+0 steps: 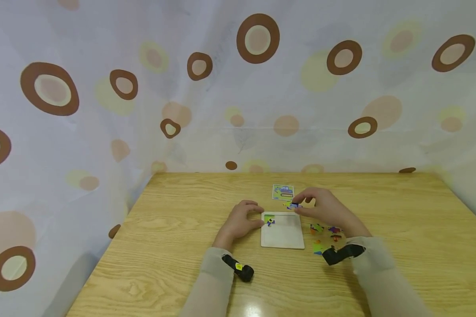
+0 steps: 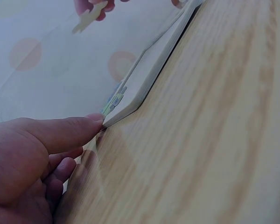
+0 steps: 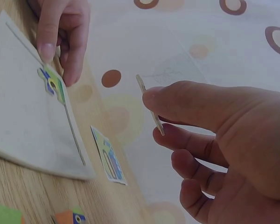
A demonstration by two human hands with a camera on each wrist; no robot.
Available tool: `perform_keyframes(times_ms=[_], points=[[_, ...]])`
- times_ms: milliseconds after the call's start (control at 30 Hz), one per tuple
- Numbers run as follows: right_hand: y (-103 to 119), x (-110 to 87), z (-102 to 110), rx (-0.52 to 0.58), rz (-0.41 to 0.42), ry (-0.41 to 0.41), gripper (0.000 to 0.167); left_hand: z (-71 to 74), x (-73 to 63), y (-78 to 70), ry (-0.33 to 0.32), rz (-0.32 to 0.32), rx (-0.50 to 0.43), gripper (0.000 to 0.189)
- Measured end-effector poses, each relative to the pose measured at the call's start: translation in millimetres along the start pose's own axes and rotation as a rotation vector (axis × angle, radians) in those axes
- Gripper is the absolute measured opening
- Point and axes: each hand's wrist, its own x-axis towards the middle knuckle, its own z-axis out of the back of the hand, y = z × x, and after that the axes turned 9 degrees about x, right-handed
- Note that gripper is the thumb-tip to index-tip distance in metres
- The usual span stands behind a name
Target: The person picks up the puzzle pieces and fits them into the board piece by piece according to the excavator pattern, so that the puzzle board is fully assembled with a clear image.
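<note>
A pale square puzzle tray [image 1: 282, 233] lies on the table, with a colourful puzzle piece [image 1: 269, 220] set in its upper left corner. My left hand [image 1: 241, 221] holds that corner, its thumb [image 2: 79, 130] against the tray's side and the index finger beside the top edge. Above the tray's upper right, my right hand [image 1: 323, 209] pinches another puzzle piece [image 1: 292, 205] between thumb and fingers. The right wrist view shows this thin piece [image 3: 151, 105] edge-on, clear of the tray. Just behind it lies a picture card [image 1: 283, 192] of a digger-like vehicle.
Several loose puzzle pieces [image 1: 317, 228] lie right of the tray, partly under my right forearm; one green and blue piece [image 1: 318, 248] is nearest the front. The wooden table [image 1: 174, 229] meets a dotted curtain [image 1: 206, 145] at the back and sides.
</note>
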Motion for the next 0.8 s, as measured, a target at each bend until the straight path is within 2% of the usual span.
perform_keyframes(times_ms=[133,367,800], points=[[4,3.9,-6,0.016,0.030,0.009,0.019,1.7,-1.1,-0.5,-0.004,0.006,0.004,0.035],[3,6.7,-14,0.042,-0.010,0.063,0.017,1.1,-1.2,-1.7,0.000,-0.001,0.002,0.035],[-4,9.3,-25,0.064,-0.018,0.085,0.014,1.7,-0.9,-3.3,0.002,-0.003,0.004,0.035]])
